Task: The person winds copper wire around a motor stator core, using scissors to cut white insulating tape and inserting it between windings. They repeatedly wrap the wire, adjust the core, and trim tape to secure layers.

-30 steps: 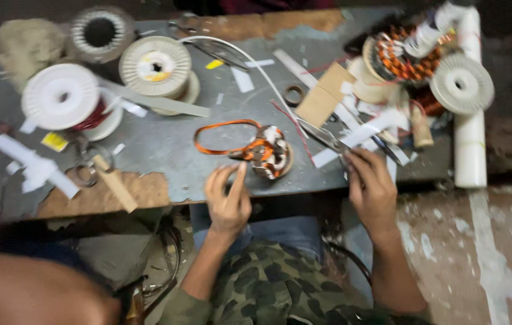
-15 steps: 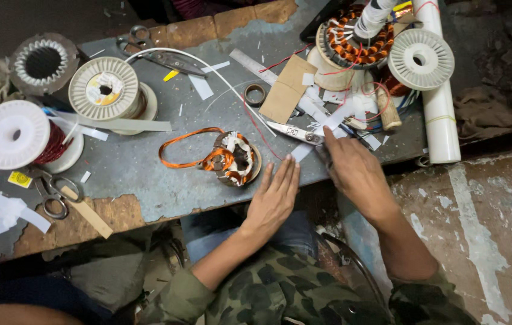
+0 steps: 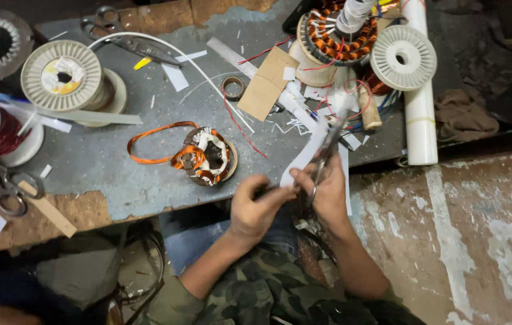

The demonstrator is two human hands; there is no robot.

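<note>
The right hand (image 3: 328, 189) is gripping scissors (image 3: 327, 150) and the left hand (image 3: 256, 207) is pinching a white paper strip (image 3: 301, 157) at the bench (image 3: 117, 180) front edge. Judgement: keeping the strip taut is giving a straight cut.

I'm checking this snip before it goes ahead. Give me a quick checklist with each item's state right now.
1. Right hand grips scissors: ok.
2. Left hand holds the white strip: ok.
3. Strip between the blades: cannot tell, blurred.
4. Left fingers clear of blades: cannot tell.
5. Small stator lies apart from both hands on the bench: ok.
6. Bench near the cut free of scraps: not ok.
</note>
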